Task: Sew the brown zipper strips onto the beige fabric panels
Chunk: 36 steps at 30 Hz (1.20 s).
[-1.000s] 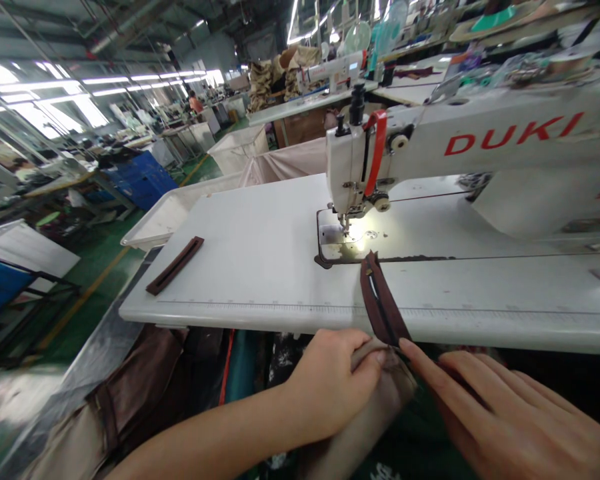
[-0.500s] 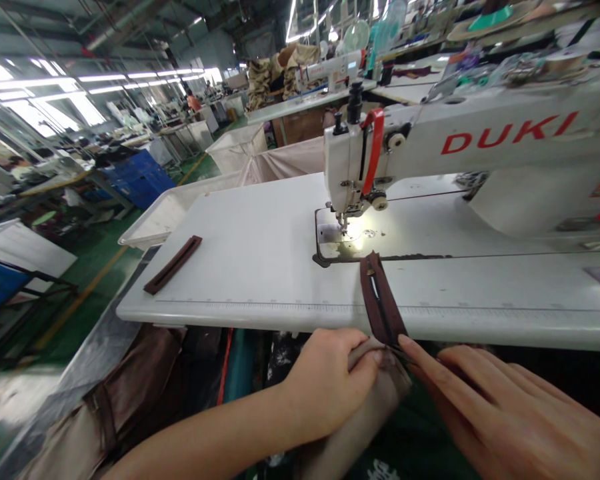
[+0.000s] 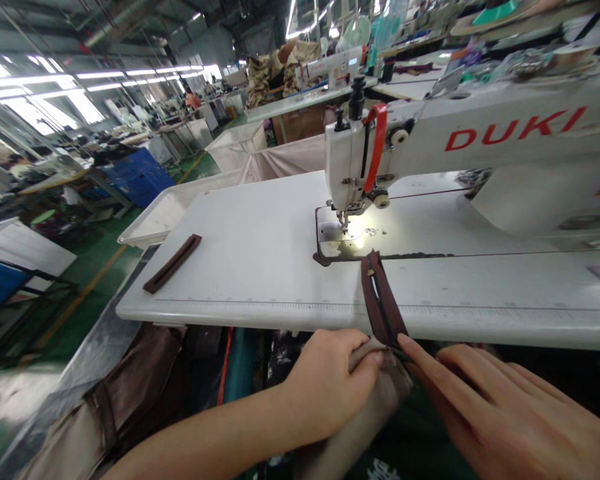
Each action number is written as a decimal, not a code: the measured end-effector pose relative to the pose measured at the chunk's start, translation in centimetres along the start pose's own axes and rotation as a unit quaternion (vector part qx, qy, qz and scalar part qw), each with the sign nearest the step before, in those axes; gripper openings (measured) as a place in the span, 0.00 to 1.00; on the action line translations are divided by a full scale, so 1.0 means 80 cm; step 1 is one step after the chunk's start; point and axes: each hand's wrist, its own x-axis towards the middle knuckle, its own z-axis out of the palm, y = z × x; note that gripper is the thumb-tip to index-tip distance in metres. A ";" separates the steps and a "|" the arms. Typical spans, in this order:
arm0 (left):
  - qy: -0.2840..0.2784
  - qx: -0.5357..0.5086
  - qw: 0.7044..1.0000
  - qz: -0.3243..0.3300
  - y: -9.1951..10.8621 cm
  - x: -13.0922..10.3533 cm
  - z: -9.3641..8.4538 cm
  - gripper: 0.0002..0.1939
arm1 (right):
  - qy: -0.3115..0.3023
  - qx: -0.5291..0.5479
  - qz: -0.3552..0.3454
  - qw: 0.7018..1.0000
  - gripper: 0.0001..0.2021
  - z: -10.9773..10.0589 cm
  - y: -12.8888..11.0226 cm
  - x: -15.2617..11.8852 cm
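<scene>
As L hand [image 3: 333, 387] pinches cloth [image 3: 363, 423], R hand [image 3: 500, 407] touches zip [image 3: 386, 308], grip unclear; pink fabric [image 3: 287, 160] nr bin [image 3: 153, 217].

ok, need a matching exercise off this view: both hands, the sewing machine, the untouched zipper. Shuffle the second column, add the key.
1. left hand
2. right hand
3. sewing machine
4. untouched zipper

A. on the left part of the white table
B. white, with red lettering
C. fingertip at the near end of the other zipper
D. pinching greyish cloth

Pairs: 1-D, 2-C, 3-B, 4-A
</scene>
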 end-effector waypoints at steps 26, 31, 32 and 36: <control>-0.082 0.070 0.991 0.075 -0.006 -0.005 -0.001 0.12 | -0.181 0.497 0.302 0.793 0.20 0.019 0.008 0.032; -0.105 0.057 0.992 0.028 -0.005 0.001 -0.011 0.10 | -0.215 0.524 0.302 0.767 0.20 0.025 0.015 0.033; -0.107 0.021 0.994 0.020 -0.007 0.002 -0.010 0.10 | -0.212 0.531 0.305 0.762 0.20 0.027 0.015 0.032; -0.106 -0.120 0.987 0.011 -0.014 0.008 -0.002 0.11 | -0.178 0.547 0.337 0.745 0.20 0.045 0.011 0.017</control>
